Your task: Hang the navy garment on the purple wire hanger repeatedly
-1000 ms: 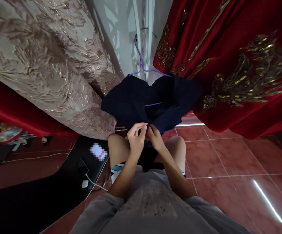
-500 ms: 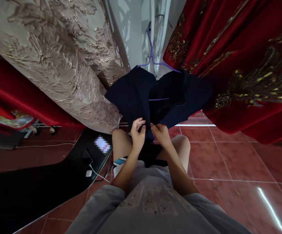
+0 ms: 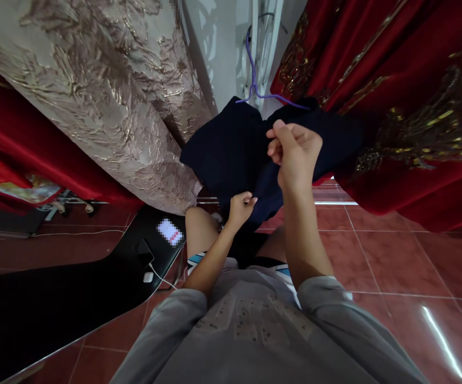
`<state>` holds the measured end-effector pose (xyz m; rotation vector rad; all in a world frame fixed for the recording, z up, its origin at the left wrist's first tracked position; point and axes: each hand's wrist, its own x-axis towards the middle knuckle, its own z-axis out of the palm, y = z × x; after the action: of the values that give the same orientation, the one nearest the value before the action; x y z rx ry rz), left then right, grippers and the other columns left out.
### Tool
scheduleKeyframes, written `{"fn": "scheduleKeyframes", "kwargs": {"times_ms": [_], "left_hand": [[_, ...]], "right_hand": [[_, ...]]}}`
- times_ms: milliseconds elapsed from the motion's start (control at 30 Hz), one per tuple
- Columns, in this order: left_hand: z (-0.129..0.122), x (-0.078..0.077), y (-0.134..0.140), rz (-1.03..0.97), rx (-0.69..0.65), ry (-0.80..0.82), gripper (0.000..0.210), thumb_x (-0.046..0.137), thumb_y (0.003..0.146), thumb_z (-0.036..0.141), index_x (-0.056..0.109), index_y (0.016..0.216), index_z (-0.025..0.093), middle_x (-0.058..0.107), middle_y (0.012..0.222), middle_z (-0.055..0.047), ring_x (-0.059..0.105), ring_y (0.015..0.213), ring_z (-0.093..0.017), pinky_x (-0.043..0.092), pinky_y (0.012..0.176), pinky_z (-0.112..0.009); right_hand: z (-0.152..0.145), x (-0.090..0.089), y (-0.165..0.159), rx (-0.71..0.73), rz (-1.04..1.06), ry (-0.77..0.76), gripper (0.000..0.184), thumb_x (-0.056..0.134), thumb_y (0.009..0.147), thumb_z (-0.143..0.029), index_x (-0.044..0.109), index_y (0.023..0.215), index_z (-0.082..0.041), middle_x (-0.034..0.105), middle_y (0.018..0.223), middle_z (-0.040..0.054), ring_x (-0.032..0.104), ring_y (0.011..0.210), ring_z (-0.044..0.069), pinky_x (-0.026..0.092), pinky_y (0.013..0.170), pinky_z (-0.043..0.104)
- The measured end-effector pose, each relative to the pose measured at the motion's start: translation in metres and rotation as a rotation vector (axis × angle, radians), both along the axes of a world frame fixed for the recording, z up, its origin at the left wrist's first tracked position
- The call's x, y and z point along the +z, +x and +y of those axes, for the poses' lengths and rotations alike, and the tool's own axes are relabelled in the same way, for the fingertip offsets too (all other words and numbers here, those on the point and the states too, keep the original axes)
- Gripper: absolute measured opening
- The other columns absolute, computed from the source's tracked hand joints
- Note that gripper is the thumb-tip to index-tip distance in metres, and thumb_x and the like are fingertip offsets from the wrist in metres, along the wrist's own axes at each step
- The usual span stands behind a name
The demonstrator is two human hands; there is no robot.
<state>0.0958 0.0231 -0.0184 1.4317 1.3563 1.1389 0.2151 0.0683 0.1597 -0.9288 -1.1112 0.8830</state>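
Observation:
A dark navy garment (image 3: 223,144) hangs in front of me on a purple hanger (image 3: 253,88), its lower part reaching down over my lap. Low on its front, my left hand (image 3: 242,209) pinches the cloth between thumb and fingers. My right hand (image 3: 292,146) is lifted in front of the upper part, near the neck opening. Its thumb and forefinger are pressed together and the other fingers curl in. Whatever sits in that pinch, if anything, is too small to make out.
A black bench (image 3: 95,282) on my left carries a lit phone (image 3: 170,232), a dark phone (image 3: 145,253) and a white charger (image 3: 148,277) with a cable. A beige embossed gown (image 3: 106,106) hangs left, a red sequinned gown (image 3: 406,122) right. White metal rack bars (image 3: 268,48) stand behind.
My right hand has risen away from the lower front, up toward the neck opening, still pinched. My left hand has moved slightly right and closed on the cloth. The garment's front has drawn together.

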Motion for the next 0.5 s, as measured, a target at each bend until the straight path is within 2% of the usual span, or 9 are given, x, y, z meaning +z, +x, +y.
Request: {"fn": "scheduleKeyframes", "kwargs": {"times_ms": [67, 100, 133, 167, 233, 333, 400, 500], "left_hand": [[0.006, 0.017, -0.006, 0.019, -0.079, -0.004, 0.026, 0.074, 0.075, 0.016, 0.053, 0.060, 0.018, 0.047, 0.059, 0.006, 0.048, 0.060, -0.010, 0.042, 0.069, -0.024], [0.008, 0.031, -0.009, 0.004, -0.107, 0.029, 0.018, 0.075, 0.075, 0.015, 0.060, 0.065, 0.017, 0.055, 0.063, 0.005, 0.053, 0.063, -0.011, 0.045, 0.071, -0.025], [0.010, 0.048, -0.013, -0.024, -0.115, 0.087, 0.008, 0.074, 0.077, 0.015, 0.067, 0.075, 0.017, 0.063, 0.072, 0.002, 0.059, 0.069, -0.013, 0.049, 0.075, -0.026], [0.011, 0.068, -0.016, -0.072, -0.098, 0.189, 0.009, 0.072, 0.083, 0.017, 0.073, 0.092, 0.018, 0.070, 0.086, -0.002, 0.066, 0.080, -0.015, 0.052, 0.083, -0.028], [0.015, 0.110, -0.021, -0.159, 0.013, 0.429, 0.023, 0.067, 0.094, 0.024, 0.072, 0.117, 0.023, 0.073, 0.102, -0.005, 0.070, 0.095, -0.018, 0.054, 0.093, -0.033], [0.025, 0.163, -0.022, -0.051, 0.006, 0.577, 0.018, 0.069, 0.098, 0.031, 0.071, 0.114, 0.024, 0.070, 0.104, -0.004, 0.069, 0.096, -0.018, 0.055, 0.090, -0.032], [0.033, 0.181, -0.022, 0.100, -0.050, 0.629, 0.012, 0.066, 0.101, 0.032, 0.071, 0.106, 0.022, 0.069, 0.100, -0.004, 0.068, 0.092, -0.018, 0.055, 0.086, -0.031], [0.043, 0.188, -0.023, 0.313, -0.124, 0.678, 0.011, 0.062, 0.103, 0.028, 0.071, 0.102, 0.021, 0.068, 0.096, -0.004, 0.067, 0.090, -0.018, 0.054, 0.086, -0.030]], "right_hand": [[-0.003, 0.005, -0.003, 0.039, -0.021, 0.017, 0.045, 0.065, 0.099, -0.058, 0.059, 0.078, -0.019, 0.052, 0.058, -0.0051, 0.047, 0.045, 0.005, 0.032, 0.041, 0.016], [-0.006, 0.003, -0.003, 0.048, -0.032, 0.026, 0.046, 0.064, 0.099, -0.058, 0.056, 0.076, -0.020, 0.050, 0.058, -0.0054, 0.046, 0.045, 0.004, 0.032, 0.041, 0.016], [-0.009, 0.000, -0.003, 0.052, -0.042, 0.038, 0.047, 0.064, 0.100, -0.058, 0.053, 0.074, -0.020, 0.047, 0.058, -0.0059, 0.044, 0.044, 0.004, 0.031, 0.041, 0.017], [-0.012, -0.003, -0.003, 0.054, -0.053, 0.051, 0.048, 0.063, 0.100, -0.058, 0.050, 0.072, -0.021, 0.044, 0.057, -0.0065, 0.042, 0.044, 0.004, 0.030, 0.041, 0.017], [-0.014, -0.006, -0.002, 0.055, -0.075, 0.080, 0.050, 0.061, 0.101, -0.059, 0.046, 0.071, -0.021, 0.039, 0.057, -0.0071, 0.040, 0.044, 0.004, 0.030, 0.042, 0.017], [-0.013, -0.008, -0.001, 0.050, -0.103, 0.112, 0.048, 0.058, 0.102, -0.060, 0.049, 0.074, -0.022, 0.042, 0.058, -0.0067, 0.043, 0.047, 0.005, 0.035, 0.046, 0.018], [-0.011, -0.012, -0.002, 0.049, -0.099, 0.120, 0.046, 0.059, 0.101, -0.060, 0.051, 0.076, -0.022, 0.046, 0.058, -0.0062, 0.046, 0.049, 0.005, 0.037, 0.049, 0.019], [-0.012, -0.022, -0.003, 0.052, -0.060, 0.096, 0.046, 0.062, 0.099, -0.060, 0.054, 0.077, -0.021, 0.050, 0.057, -0.0056, 0.047, 0.050, 0.006, 0.039, 0.051, 0.020]]}}
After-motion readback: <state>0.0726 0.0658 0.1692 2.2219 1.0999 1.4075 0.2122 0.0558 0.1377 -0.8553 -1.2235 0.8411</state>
